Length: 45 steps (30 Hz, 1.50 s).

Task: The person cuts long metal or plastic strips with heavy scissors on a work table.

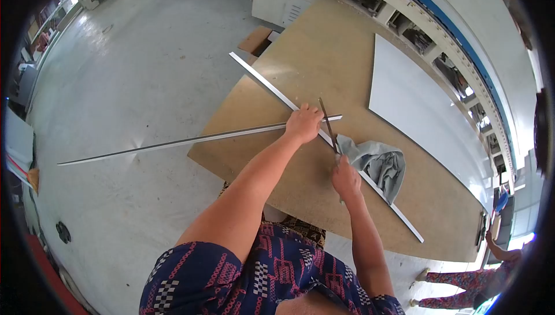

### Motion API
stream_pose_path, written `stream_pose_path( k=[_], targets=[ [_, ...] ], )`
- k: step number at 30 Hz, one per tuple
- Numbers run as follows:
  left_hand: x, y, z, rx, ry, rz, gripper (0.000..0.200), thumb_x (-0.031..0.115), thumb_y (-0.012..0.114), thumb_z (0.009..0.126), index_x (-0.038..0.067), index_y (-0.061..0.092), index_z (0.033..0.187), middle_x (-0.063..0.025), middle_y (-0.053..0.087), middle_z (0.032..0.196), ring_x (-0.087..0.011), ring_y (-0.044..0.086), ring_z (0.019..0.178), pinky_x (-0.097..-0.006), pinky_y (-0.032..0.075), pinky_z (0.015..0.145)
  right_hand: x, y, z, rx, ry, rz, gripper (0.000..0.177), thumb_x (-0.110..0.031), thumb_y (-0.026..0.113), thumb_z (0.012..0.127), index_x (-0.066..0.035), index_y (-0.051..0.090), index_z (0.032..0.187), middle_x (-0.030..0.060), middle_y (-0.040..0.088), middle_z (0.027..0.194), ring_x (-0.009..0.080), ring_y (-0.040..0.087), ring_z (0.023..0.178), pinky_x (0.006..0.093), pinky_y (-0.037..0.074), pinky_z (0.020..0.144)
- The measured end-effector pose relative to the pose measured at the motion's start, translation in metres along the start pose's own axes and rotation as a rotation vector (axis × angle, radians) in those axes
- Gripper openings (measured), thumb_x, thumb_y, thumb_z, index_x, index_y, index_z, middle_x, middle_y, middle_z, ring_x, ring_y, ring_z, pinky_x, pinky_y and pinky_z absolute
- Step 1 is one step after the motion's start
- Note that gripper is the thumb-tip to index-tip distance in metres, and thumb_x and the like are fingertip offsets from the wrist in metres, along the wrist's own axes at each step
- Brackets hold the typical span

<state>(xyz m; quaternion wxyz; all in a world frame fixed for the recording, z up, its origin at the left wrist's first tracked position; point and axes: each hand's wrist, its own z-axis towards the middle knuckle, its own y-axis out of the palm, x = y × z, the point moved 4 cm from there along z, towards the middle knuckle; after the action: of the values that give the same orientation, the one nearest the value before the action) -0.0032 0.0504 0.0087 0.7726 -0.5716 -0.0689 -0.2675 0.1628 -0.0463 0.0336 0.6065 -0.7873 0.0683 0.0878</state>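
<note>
My left hand (304,123) is closed over the spot where two long, thin metal strips cross. One silver strip (260,79) runs diagonally over the tan table, from its far left edge down to the lower right. The other strip (173,143) sticks out well past the table's left side; its short end (334,118) shows just beyond my fingers. In my right hand (347,179) is a thin dark file (327,119), its blade lying across the strips beside my left hand. A crumpled grey cloth (386,164) lies right of my right hand, partly over the diagonal strip.
The tan table (312,199) bears a large white panel (422,112) on its right. A long machine (457,31) with a blue rail runs behind it. A cardboard box (254,40) stands by the far left edge. Another person (462,289) is at lower right.
</note>
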Motion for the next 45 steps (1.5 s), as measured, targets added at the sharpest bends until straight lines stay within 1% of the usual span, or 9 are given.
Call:
stream_pose_path(
  k=[3,6,11,15,21,30,33,38,45],
  targets=[
    [0.001,-0.003,0.001,-0.007,0.008,0.003,0.012,0.018,0.054,0.081,0.01,0.057,0.09,-0.0062,0.056,0.095,-0.0272,0.051,0.097,-0.0411,0.048,0.077,-0.016,0.006,0.045,0.094,-0.081,-0.006,0.033,-0.019,0.049,0.083,-0.002,0.041,0.109,0.0262,0.063,0.085,0.042,0.061,0.083,0.0501,0.046,0.074],
    [0.002,-0.006,0.0,-0.003,-0.002,0.003,0.012,0.017,0.054,0.081,0.009,0.057,0.09,-0.0064,0.056,0.094,-0.0272,0.051,0.097,-0.0412,0.048,0.077,-0.034,0.001,0.068,0.038,-0.05,0.034,0.035,-0.019,0.048,0.083,0.0,0.04,0.111,0.0257,0.063,0.087,0.0414,0.061,0.086,0.0493,0.047,0.075],
    [0.0,-0.003,0.002,-0.067,-0.03,-0.002,0.017,0.018,0.056,0.081,0.01,0.059,0.096,-0.0044,0.056,0.098,-0.0256,0.049,0.101,-0.0395,0.048,0.078,-0.01,0.004,0.014,0.017,-0.033,-0.016,0.033,-0.021,0.048,0.084,-0.001,0.041,0.109,0.0261,0.063,0.088,0.0413,0.062,0.084,0.0503,0.047,0.074],
    [0.0,-0.001,0.0,-0.026,-0.005,-0.003,0.013,0.016,0.054,0.081,0.009,0.057,0.091,-0.0063,0.056,0.095,-0.0266,0.051,0.096,-0.0405,0.048,0.077,0.004,0.007,-0.013,0.035,-0.047,-0.008,0.032,-0.023,0.048,0.085,-0.002,0.041,0.108,0.0268,0.063,0.087,0.0416,0.062,0.083,0.0511,0.047,0.073],
    [0.001,-0.006,0.0,-0.015,-0.001,-0.002,0.013,0.017,0.055,0.081,0.01,0.057,0.091,-0.0059,0.056,0.094,-0.0267,0.051,0.096,-0.0401,0.049,0.076,-0.027,0.002,0.067,0.012,-0.035,0.086,0.031,-0.022,0.048,0.085,-0.001,0.041,0.107,0.0272,0.062,0.087,0.043,0.06,0.085,0.0504,0.046,0.075],
    [-0.003,-0.005,0.002,-0.043,-0.008,0.008,0.014,0.018,0.055,0.081,0.01,0.058,0.093,-0.0063,0.056,0.097,-0.0276,0.05,0.099,-0.0404,0.049,0.076,0.007,0.011,-0.018,0.012,0.009,0.002,0.028,-0.02,0.047,0.085,-0.003,0.04,0.105,0.027,0.061,0.081,0.0447,0.06,0.079,0.0533,0.044,0.07],
    [-0.001,-0.004,0.004,-0.042,-0.006,0.02,0.014,0.018,0.054,0.081,0.011,0.058,0.093,-0.007,0.056,0.097,-0.0287,0.05,0.1,-0.0415,0.048,0.077,0.001,0.004,0.0,0.029,-0.056,0.021,0.032,-0.018,0.048,0.083,-0.004,0.041,0.111,0.0282,0.062,0.086,0.0425,0.061,0.084,0.0528,0.046,0.073],
    [-0.003,0.007,0.001,0.034,-0.007,0.0,0.012,0.02,0.051,0.081,0.011,0.056,0.087,-0.0091,0.056,0.093,-0.0317,0.052,0.098,-0.045,0.048,0.078,-0.025,0.007,0.064,0.024,0.027,0.075,0.027,-0.019,0.045,0.083,-0.003,0.05,0.104,0.0248,0.063,0.093,0.0403,0.06,0.09,0.048,0.047,0.078],
    [-0.004,0.012,0.003,0.014,-0.022,0.018,0.017,0.023,0.053,0.082,0.013,0.06,0.094,-0.0053,0.058,0.098,-0.0284,0.052,0.099,-0.0422,0.048,0.081,0.001,0.013,-0.002,0.008,0.013,-0.024,0.024,-0.02,0.046,0.084,-0.001,0.044,0.1,0.0241,0.063,0.091,0.04,0.061,0.089,0.0494,0.046,0.076]
  ],
)
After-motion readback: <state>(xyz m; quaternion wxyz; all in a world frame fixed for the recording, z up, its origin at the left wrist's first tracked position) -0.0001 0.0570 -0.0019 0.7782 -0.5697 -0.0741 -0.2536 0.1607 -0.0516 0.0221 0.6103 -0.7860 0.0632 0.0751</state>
